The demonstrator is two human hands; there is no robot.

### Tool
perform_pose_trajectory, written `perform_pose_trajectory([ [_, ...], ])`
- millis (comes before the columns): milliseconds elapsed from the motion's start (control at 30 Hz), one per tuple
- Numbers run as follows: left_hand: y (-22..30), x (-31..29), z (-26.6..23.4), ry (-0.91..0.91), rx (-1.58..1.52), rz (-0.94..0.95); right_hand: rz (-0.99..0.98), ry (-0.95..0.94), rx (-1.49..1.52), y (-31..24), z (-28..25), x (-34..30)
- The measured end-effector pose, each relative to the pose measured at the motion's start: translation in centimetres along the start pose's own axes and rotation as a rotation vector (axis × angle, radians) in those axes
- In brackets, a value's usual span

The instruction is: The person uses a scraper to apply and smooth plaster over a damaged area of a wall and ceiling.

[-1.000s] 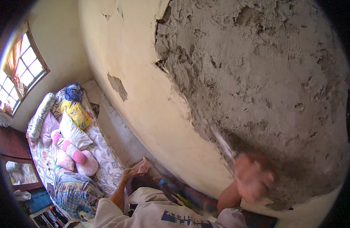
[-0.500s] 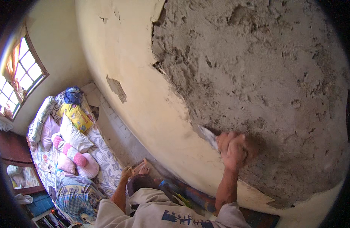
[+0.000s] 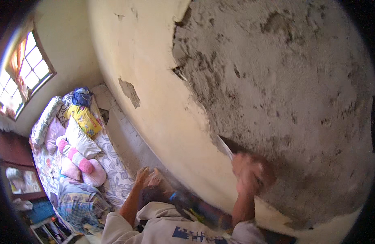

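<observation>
My right hand (image 3: pixel 250 173) is closed round a flat-bladed scraper (image 3: pixel 227 147); its handle is hidden in my fist, which is smeared by motion. The thin metal blade meets the wall where cream paint (image 3: pixel 187 118) borders a large rough patch of bare grey plaster (image 3: pixel 277 101). Low on the left, my left hand (image 3: pixel 142 175) hangs beside the bed with its fingers curled. Whether anything is in it I cannot make out. A bare foot (image 3: pixel 155 179) shows just beside that hand.
A bed (image 3: pixel 114 162) with a patterned sheet stands left, bearing pillows (image 3: pixel 79 138), a yellow package (image 3: pixel 85 121) and a pink-and-white plush toy (image 3: pixel 75 156). A barred window (image 3: pixel 32 63) with an orange curtain is beyond. A tiled floor strip (image 3: pixel 128 138) runs between bed and wall.
The view has shifted slightly, so the wall patch sits further right. The scraper blade is turned more edge-on, and my right hand is slightly lower in the picture. My left hand has risen slightly.
</observation>
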State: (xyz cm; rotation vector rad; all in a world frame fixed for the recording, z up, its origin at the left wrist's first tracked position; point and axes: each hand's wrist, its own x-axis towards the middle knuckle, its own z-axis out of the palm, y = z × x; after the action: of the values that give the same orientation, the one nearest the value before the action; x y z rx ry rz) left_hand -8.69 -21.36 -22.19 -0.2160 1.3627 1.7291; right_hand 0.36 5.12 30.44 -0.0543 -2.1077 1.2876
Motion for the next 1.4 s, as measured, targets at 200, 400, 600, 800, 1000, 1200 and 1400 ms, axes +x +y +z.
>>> perform_pose_trajectory([
  [200, 4.6, -2.4, 7.6, 0.128, 0.667, 0.856, 0.69, -0.505, -1.132, -10.7, 2.4, 1.6],
  [400, 21.3, -8.5, 21.1, 0.162, 0.099, 1.317, 0.237, -0.314, -0.836, -8.1, 2.4, 2.1],
  [600, 27.5, -13.0, 29.9, 0.109, -0.341, 1.275, -0.021, -0.112, -0.305, -5.2, 0.6, 1.4],
  [800, 24.6, -12.1, 29.2, 0.137, -0.302, 1.098, 0.01, -0.032, -0.198, -3.8, -0.6, 0.0],
  [1000, 21.3, -8.6, 24.4, 0.241, -0.155, 1.035, 0.127, -0.07, -0.41, -4.3, -0.5, -2.5],
  [1200, 21.5, -9.7, 26.7, 0.155, -0.271, 1.02, 0.118, -0.067, -0.436, -3.3, -0.3, -1.4],
  [1400, 20.1, -9.8, 28.3, 0.1, -0.317, 0.965, 0.125, -0.012, -0.309, -0.9, -0.8, -2.7],
])
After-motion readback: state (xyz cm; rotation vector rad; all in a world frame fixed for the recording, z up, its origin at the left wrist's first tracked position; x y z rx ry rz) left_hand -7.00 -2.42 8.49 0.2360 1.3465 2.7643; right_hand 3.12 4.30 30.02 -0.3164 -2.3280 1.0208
